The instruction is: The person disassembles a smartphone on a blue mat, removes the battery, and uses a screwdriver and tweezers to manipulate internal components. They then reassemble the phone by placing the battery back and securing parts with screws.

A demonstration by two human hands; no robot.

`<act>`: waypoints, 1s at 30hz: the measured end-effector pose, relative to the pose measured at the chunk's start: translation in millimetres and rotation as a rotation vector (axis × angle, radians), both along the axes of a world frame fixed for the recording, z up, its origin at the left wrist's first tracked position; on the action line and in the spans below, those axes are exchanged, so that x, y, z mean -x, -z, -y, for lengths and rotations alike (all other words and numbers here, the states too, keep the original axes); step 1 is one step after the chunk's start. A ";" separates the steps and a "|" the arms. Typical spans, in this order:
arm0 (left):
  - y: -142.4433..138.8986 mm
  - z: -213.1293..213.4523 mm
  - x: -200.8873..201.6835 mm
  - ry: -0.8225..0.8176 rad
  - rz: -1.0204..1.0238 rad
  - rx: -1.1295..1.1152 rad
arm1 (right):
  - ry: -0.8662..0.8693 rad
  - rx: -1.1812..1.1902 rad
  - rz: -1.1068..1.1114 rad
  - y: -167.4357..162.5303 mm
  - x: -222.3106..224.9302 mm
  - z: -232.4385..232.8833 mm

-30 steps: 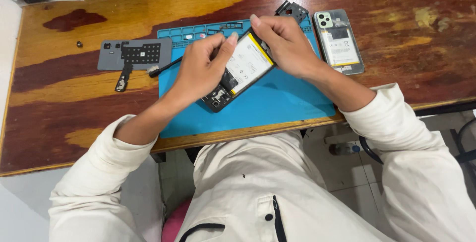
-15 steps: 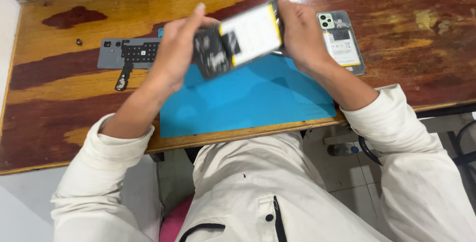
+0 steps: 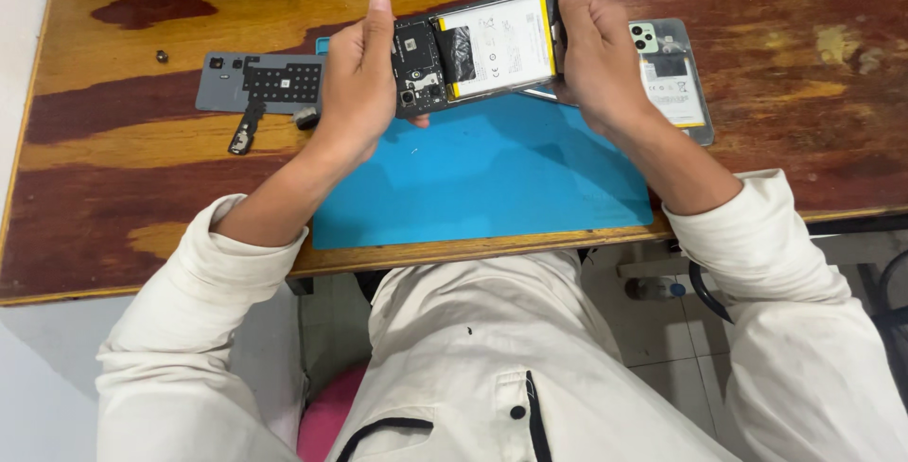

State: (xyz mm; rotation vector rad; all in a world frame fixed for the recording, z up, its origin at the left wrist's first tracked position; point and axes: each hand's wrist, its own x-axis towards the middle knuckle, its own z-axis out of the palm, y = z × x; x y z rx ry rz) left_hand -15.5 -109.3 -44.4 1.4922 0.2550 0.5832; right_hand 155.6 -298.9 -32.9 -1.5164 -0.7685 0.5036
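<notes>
Head view: one opened phone (image 3: 478, 51) is held above the blue mat (image 3: 492, 174), its long axis running left to right, battery side up, camera end toward the left hand (image 3: 359, 79). Left hand and right hand (image 3: 591, 60) each keep a grip clamped on one end. One worn wooden counter (image 3: 123, 197) carries one grey plate (image 3: 260, 82) and one second phone (image 3: 673, 79).

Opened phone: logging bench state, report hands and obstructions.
Left hand and right hand grip opened phone by its ends, raised above blue mat. Nothing between them.
</notes>
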 end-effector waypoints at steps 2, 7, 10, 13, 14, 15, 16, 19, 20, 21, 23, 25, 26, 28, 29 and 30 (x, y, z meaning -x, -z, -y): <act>1.9 -3.6 -1.6 0.006 0.025 -0.032 | -0.056 -0.020 -0.022 -1.1 -3.3 0.8; 0.8 -1.8 -2.5 0.002 -0.013 0.005 | 0.014 -0.100 -0.045 8.1 1.1 0.2; 0.4 5.7 -2.9 0.002 0.030 -0.073 | 0.000 -0.174 -0.046 12.6 6.8 -1.4; 0.7 11.1 -0.4 -0.123 0.098 -0.255 | -0.066 -0.179 -0.022 14.0 11.0 -2.7; 1.0 12.2 1.4 -0.173 0.106 -0.313 | -0.076 -0.176 -0.019 14.0 12.1 -2.7; 1.6 13.6 3.1 -0.171 0.132 -0.318 | -0.082 -0.173 -0.020 13.7 13.1 -2.5; 2.6 15.2 4.1 -0.166 0.157 -0.324 | -0.097 -0.187 -0.043 12.6 13.5 -2.0; 5.0 14.1 5.1 -0.134 0.183 -0.288 | -0.083 -0.190 0.005 3.3 12.9 3.0; 5.7 12.1 3.9 -0.123 0.188 -0.270 | -0.047 -0.162 0.100 -2.4 11.8 4.4; 6.2 8.8 2.7 -0.124 0.183 -0.288 | -0.007 -0.135 0.196 -8.5 11.7 6.0; 8.0 1.9 1.8 -0.123 0.169 -0.317 | 0.010 -0.208 0.846 -26.4 6.2 11.7; 10.8 0.7 0.5 -0.196 0.163 -0.509 | -0.001 -0.178 1.293 -37.3 10.1 14.4; 12.2 2.4 0.8 -0.203 0.160 -0.549 | -0.002 -0.122 1.416 -38.5 16.1 15.6; 14.2 9.2 1.5 -0.187 0.162 -0.577 | -0.054 0.057 1.455 -33.9 28.8 10.2; 14.1 13.6 1.3 -0.161 0.166 -0.563 | -0.104 0.182 1.366 -28.4 36.0 5.3; 13.0 16.4 2.1 -0.124 0.078 -0.459 | -0.158 0.306 1.270 -23.7 40.1 2.7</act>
